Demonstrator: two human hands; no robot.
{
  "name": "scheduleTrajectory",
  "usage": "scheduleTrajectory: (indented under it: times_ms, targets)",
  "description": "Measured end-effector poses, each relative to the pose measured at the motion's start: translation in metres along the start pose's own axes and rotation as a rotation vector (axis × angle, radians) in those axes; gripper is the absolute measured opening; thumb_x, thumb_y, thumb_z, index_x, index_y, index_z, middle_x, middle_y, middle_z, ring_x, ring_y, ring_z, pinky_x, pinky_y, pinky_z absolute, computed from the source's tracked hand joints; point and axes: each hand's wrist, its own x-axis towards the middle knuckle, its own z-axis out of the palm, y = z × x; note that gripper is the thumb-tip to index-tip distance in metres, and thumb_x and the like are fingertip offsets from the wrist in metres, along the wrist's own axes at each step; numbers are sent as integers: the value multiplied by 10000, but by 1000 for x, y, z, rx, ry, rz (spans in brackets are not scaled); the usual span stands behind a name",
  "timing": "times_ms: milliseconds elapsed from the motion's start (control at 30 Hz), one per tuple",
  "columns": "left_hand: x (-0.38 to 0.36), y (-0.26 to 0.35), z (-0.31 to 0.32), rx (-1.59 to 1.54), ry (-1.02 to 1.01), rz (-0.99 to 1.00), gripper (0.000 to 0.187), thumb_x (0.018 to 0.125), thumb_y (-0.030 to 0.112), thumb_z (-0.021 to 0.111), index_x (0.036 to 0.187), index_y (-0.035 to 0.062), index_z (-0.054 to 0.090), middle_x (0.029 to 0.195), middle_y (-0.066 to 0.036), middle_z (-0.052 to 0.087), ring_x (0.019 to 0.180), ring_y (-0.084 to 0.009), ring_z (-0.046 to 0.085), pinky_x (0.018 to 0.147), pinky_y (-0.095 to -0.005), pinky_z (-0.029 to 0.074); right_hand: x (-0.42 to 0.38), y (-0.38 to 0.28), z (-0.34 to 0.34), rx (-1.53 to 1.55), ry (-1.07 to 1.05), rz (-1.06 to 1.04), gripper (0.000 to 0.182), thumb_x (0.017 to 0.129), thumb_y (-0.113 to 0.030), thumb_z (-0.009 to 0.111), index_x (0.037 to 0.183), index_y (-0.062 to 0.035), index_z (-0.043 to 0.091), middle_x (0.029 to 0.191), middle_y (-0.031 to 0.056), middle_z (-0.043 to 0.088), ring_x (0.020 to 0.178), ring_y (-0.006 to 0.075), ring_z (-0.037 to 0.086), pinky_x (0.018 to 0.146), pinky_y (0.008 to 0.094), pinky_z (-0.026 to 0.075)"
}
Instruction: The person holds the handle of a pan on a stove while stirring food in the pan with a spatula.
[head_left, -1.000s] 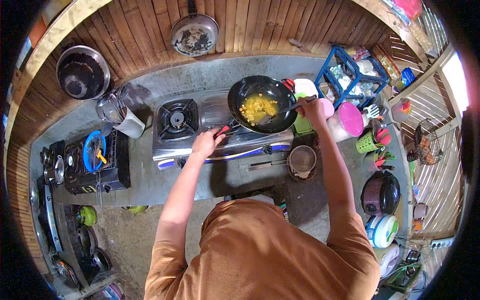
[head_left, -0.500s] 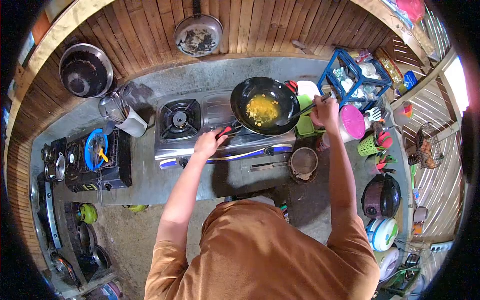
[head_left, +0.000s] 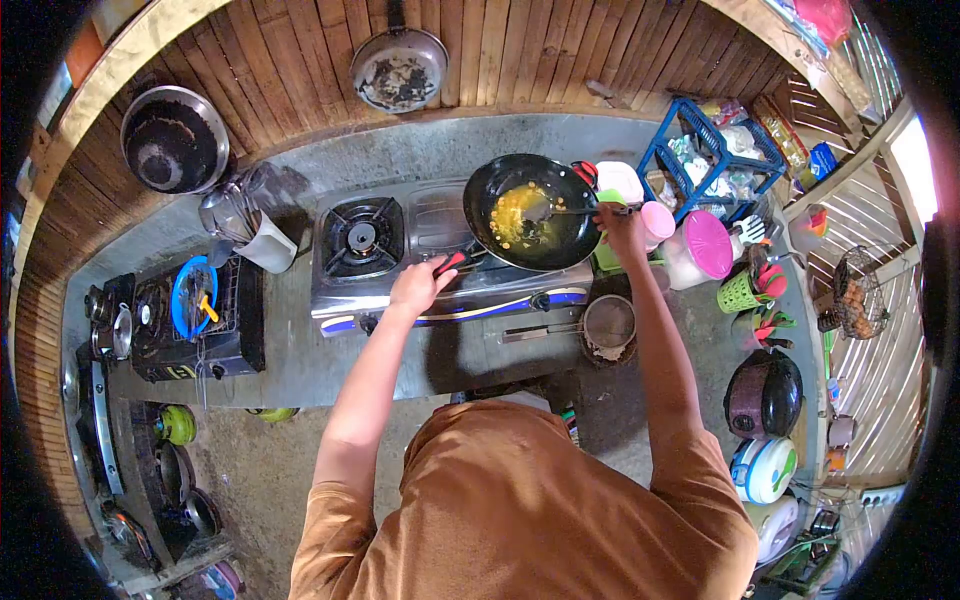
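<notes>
A black wok [head_left: 500, 178] stands over the right burner of the stove [head_left: 340, 310], with yellow oil and small chopped pieces [head_left: 515, 215] inside. My left hand [head_left: 417, 288] is closed around the wok's red and black handle [head_left: 450, 263]. Above the wok's right rim, my right hand [head_left: 621, 225] grips a spatula [head_left: 572, 211] by its handle. The spatula's dark blade rests among the pieces in the middle of the wok. The burner under the wok is hidden.
A bare burner [head_left: 361, 236] lies left of the wok. A strainer [head_left: 608, 322] sits in front of the stove. Pink-lidded tubs [head_left: 708, 246] and a blue basket [head_left: 690, 190] stand to the right. A second stove [head_left: 220, 350] holds a blue bowl [head_left: 180, 300] at left.
My right hand has moved left and slightly down, bringing the spatula blade from the wok's right side to its middle. The pieces have shifted. My left hand stays on the handle.
</notes>
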Motion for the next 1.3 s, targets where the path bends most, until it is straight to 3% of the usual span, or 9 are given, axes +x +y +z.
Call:
scheduleTrajectory:
  times_ms: [200,367,433,533,633,700,933,1167,1300]
  targets:
    - [-1,1,-2,0,-18,-14,462,895,456,592,1225,133,623,1021,-208,668,942,-401,636,845,-455,503,-14,-15,-4,5,-31,-106,309,905,-330,654,1015,-43,684,792,28,690,669,112,615,516,282,472]
    - [1,-1,-1,-3,-23,-22,460,897,445,593,1225,123,623,1024,-207,668,943,-402,635,845,-454,503,-5,-13,-34,-458,76,-442,257,939,-276,568,968,-45,677,760,183,666,637,294,648,570,377,479]
    - [2,-3,1,9,-10,23,464,899,437,595,1225,108,621,1032,-210,664,947,-404,633,844,-452,506,-2,-8,-40,-449,114,-365,253,936,-275,548,953,-57,676,746,209,637,630,355,628,574,401,475]
    - [1,-1,0,0,2,23,467,898,430,600,1226,99,619,1032,-213,662,946,-406,633,840,-453,510,6,10,-46,-516,151,-496,259,919,-304,581,948,-63,672,716,181,646,604,326,635,578,414,475]
    - [0,0,-3,5,6,38,479,897,447,594,1230,103,618,1020,-221,662,938,-410,634,837,-457,511,6,17,-34,-266,110,-252,270,909,-328,611,910,-65,672,716,121,672,567,239,635,515,380,474]
    - [0,0,-2,13,7,38,485,897,456,589,1230,104,618,1016,-224,662,934,-412,634,836,-459,511,-4,8,-22,-21,103,77,259,917,-289,619,977,-47,688,782,48,703,594,97,595,495,277,466]
    - [0,-1,-2,13,6,25,488,899,467,580,1230,111,618,1007,-229,661,925,-415,635,831,-463,508,-14,23,9,364,-65,56,290,925,-281,635,1068,-29,627,828,66,690,579,102,610,409,215,440]
    - [1,-4,2,18,1,16,483,898,453,590,1238,111,613,1040,-218,656,955,-405,630,857,-452,500,-31,-5,-12,237,-75,-16,279,925,-265,642,1054,-18,641,837,58,684,625,77,586,444,203,416]
    - [2,-5,3,12,7,26,489,898,454,589,1239,103,611,1059,-212,656,962,-401,631,871,-447,500,-23,0,-31,10,76,-143,239,943,-238,608,995,-16,678,801,32,681,636,59,573,461,217,425]
